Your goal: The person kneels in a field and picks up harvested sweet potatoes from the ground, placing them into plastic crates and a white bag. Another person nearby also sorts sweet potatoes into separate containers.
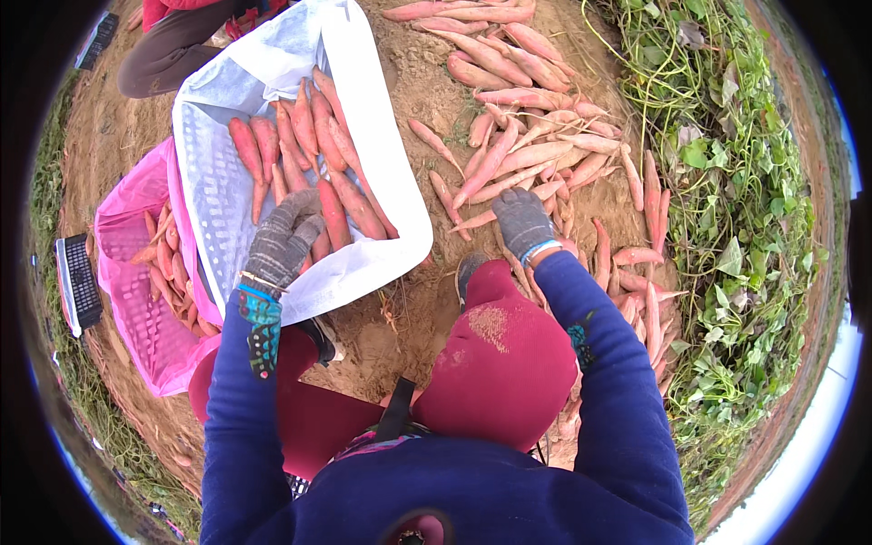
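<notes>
My left hand, in a grey knit glove, is inside a crate lined with white sheeting. Its fingers curl beside the reddish sweet potatoes lying there; whether it grips one is hidden. My right hand, gloved as well, rests on the loose heap of sweet potatoes on the soil. One slender sweet potato runs up to this hand from the left. The fingertips point down and away from me, so their grip cannot be seen.
A pink-lined container holding more sweet potatoes stands left of the white-lined crate. Another person's bent leg is at the upper left. Leafy vines border the right side. A dark plastic crate sits farther left.
</notes>
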A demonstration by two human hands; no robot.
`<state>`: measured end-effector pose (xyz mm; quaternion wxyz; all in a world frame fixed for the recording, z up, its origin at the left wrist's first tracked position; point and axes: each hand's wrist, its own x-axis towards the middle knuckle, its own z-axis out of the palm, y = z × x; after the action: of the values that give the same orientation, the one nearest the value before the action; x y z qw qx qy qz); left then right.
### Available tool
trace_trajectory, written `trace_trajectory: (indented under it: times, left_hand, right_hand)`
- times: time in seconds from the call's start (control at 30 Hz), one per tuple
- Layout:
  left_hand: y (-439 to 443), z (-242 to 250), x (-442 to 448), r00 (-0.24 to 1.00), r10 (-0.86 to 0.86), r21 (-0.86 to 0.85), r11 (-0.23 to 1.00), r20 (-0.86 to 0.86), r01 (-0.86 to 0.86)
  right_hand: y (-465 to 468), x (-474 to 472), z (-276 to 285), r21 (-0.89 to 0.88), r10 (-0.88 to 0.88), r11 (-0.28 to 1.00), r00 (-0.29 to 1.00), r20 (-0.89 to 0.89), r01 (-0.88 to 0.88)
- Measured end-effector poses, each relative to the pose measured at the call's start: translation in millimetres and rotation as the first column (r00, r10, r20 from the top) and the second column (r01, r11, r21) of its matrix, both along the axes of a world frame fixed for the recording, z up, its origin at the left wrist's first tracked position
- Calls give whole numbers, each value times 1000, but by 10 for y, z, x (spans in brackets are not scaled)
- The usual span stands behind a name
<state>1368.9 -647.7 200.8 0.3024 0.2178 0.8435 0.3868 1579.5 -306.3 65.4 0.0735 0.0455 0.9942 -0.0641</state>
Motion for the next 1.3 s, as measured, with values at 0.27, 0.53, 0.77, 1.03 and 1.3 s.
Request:
trace_trajectory:
  times: [0.27, 0.53, 0.77, 1.03, 1.3]
  left_hand:
    - [617, -8, 635, 969, 147, 277, 940, 198, -199]
    - [1187, 145, 813, 971, 114, 497, 843, 209, -206]
    - [1712, 86, 638, 929, 28, 468, 858, 368, -211]
    - [1626, 5, 540, 752, 129, 411, 772, 646, -485]
    - [1591, -21, 518, 695, 83, 432, 729, 714, -531]
  right_hand:
    - [125, -955, -384, 335, 130, 913, 946, 297, -231]
    - [314, -681, 1032, -681, -439, 668, 898, -33, 301]
    - [313, -688, 1002, -812, -504, 553, 851, -147, 187]
    - [-226, -354, -619, 50, -152, 988, 984, 97, 148]
    - [57, -114, -36, 54, -341, 940, 915, 216, 338]
